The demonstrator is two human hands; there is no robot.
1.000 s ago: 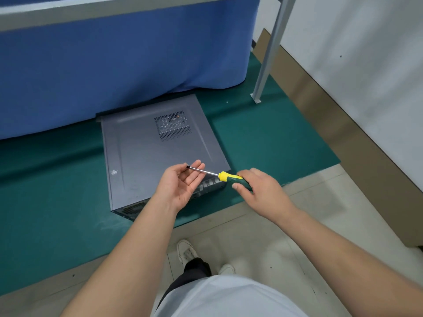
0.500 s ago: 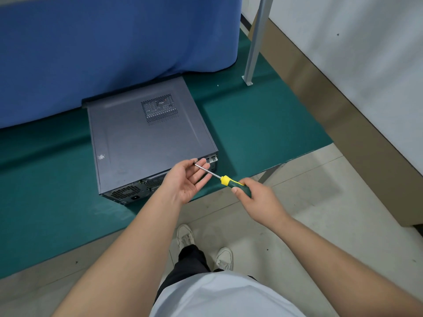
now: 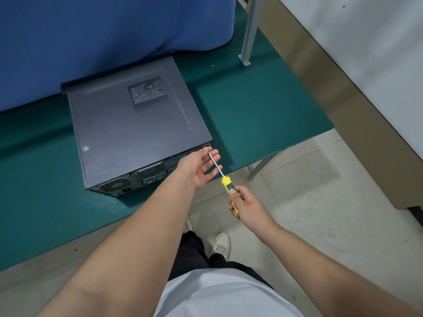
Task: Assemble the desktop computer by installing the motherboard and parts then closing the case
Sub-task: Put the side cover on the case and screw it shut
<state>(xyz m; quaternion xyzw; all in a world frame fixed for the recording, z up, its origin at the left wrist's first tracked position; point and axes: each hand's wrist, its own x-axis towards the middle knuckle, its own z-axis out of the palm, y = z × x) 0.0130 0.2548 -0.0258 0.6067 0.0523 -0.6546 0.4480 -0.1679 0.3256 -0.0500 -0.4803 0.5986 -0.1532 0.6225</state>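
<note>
Two hands work one screwdriver [image 3: 225, 179]: right hand [image 3: 246, 203] grips its handle, spread left hand [image 3: 201, 167] steadies the shaft toward the closed case's [image 3: 137, 133] rear corner.

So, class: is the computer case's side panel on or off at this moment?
On. The grey side panel covers the computer case edge to edge; only its vent grille shows anything inside. Whether it is screwed down, cannot tell.

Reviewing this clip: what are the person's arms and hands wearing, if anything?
Nothing: the left hand and right hand are bare, without gloves, rings or a watch in view. Both forearms are bare too; no sleeve reaches them. Below them show a pale shirt and dark trousers.
</note>
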